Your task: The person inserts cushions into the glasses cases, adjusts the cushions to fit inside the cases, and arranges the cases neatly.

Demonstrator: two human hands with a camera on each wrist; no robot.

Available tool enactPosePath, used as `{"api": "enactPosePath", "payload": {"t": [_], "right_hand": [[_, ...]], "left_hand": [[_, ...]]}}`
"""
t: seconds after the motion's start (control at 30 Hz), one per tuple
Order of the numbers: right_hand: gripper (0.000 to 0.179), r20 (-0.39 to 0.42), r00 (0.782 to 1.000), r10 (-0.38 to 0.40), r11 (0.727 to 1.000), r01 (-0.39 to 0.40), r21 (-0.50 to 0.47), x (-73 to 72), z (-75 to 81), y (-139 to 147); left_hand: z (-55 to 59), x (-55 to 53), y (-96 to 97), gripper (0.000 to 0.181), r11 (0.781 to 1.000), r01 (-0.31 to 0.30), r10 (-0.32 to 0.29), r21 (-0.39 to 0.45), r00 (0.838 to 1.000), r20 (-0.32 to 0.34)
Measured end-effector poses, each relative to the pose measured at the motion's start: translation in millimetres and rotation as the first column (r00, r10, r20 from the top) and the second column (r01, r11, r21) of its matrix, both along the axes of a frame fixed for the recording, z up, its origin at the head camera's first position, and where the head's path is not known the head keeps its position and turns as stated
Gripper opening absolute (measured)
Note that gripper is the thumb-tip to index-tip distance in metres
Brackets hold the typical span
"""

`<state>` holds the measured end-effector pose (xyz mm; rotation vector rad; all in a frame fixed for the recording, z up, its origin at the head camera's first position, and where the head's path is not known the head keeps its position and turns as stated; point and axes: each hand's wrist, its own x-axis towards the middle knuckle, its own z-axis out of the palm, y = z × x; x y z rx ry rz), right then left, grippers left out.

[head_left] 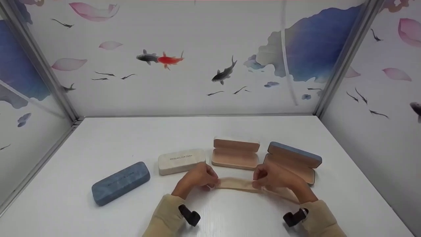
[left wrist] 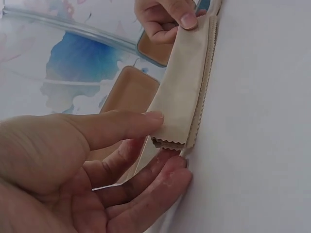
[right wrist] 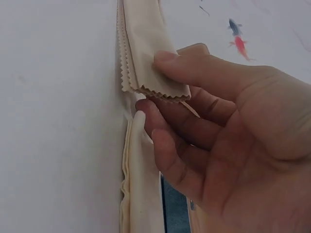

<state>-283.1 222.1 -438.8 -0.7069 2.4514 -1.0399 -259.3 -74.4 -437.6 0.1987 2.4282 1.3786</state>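
Pinching one end of the folded cloth [head_left: 235,183], the left hand [head_left: 200,175] had its thumb on top and its fingers curled beneath. The right hand [head_left: 274,177] pinched the other end likewise. The beige cloth stretched between them over the table [head_left: 108,138], its zigzag edges layered at both ends; whether its lower side touched the surface, one could not tell. A second cloth [right wrist: 143,179] lay below the right hand, running on under the wrist.

Beyond the held cloth sat a white case [head_left: 235,159] with its lid raised and, right of it, a blue case [head_left: 297,167], also lid up and partly hidden by the right hand; both had tan insides. A closed white case [head_left: 181,162] with lettering lay just past the left hand, and a closed blue case [head_left: 121,183] sat slantwise farther left. Painted fish and petals covered the back wall [head_left: 197,95].
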Motion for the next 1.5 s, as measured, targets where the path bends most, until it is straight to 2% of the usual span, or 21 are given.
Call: {"api": "enactPosePath", "payload": {"t": [0.07, 0.17, 0.33, 0.5, 0.67, 0.8, 0.9, 1.03, 1.13, 1.2, 1.37, 1.5], "right_hand": [[0.015, 0.030, 1.000, -0.003, 0.999, 0.005, -0.042, -0.8, -0.4, 1], [0.022, 0.102, 0.994, -0.043, 0.993, 0.054, -0.103, -2.4, -2.4, 3], [0.036, 0.215, 0.968, -0.132, 0.970, 0.171, -0.174, -3.6, -5.4, 6], [0.039, 0.209, 0.944, -0.256, 0.942, 0.292, -0.164, -1.9, -5.9, 4], [0.036, 0.210, 0.912, -0.351, 0.909, 0.386, -0.155, -1.2, -5.4, -1], [0.036, 0.247, 0.895, -0.373, 0.888, 0.421, -0.187, -1.0, -5.7, -3], [0.036, 0.276, 0.882, -0.382, 0.864, 0.447, -0.233, -1.7, -6.3, -5], [0.034, 0.312, 0.872, -0.377, 0.833, 0.467, -0.298, -2.3, -6.5, -9], [0.032, 0.330, 0.866, -0.376, 0.815, 0.479, -0.327, -1.7, -6.5, -11], [0.032, 0.338, 0.855, -0.394, 0.797, 0.501, -0.338, -1.0, -6.3, -14], [0.032, 0.354, 0.823, -0.444, 0.747, 0.558, -0.361, 0.3, -6.5, -17], [0.031, 0.338, 0.822, -0.458, 0.733, 0.564, -0.380, 1.0, -6.0, -17]], "left_hand": [[-0.7, -2.1, -1.8, 0.009, 1.000, -0.008, 0.008, 0.026, 1.000, 0.014], [-2.8, -5.1, -3.7, 0.009, 0.998, -0.019, 0.018, 0.053, 1.000, 0.015], [-6.6, -8.6, -3.2, 0.011, 0.990, -0.052, 0.050, 0.129, 0.999, 0.018], [-9.4, -9.9, 2.1, 0.020, 0.969, -0.148, 0.148, 0.198, 0.989, 0.015], [-9.6, -11.4, 4.4, 0.022, 0.952, -0.212, 0.207, 0.223, 0.977, 0.046], [-12.8, -14.1, 3.4, 0.021, 0.936, -0.256, 0.243, 0.240, 0.966, 0.085], [-14.4, -15.0, 2.5, 0.023, 0.922, -0.285, 0.276, 0.262, 0.958, 0.072], [-14.2, -15.8, 2.5, 0.024, 0.888, -0.338, 0.332, 0.311, 0.940, 0.076], [-12.9, -16.9, 3.0, 0.022, 0.868, -0.373, 0.359, 0.328, 0.928, 0.104], [-11.5, -17.0, 2.9, 0.022, 0.866, -0.380, 0.365, 0.324, 0.925, 0.108], [-7.7, -14.8, 1.9, 0.022, 0.868, -0.366, 0.355, 0.335, 0.930, 0.096], [-6.7, -13.5, 1.1, 0.022, 0.873, -0.353, 0.349, 0.336, 0.934, 0.073]]}}
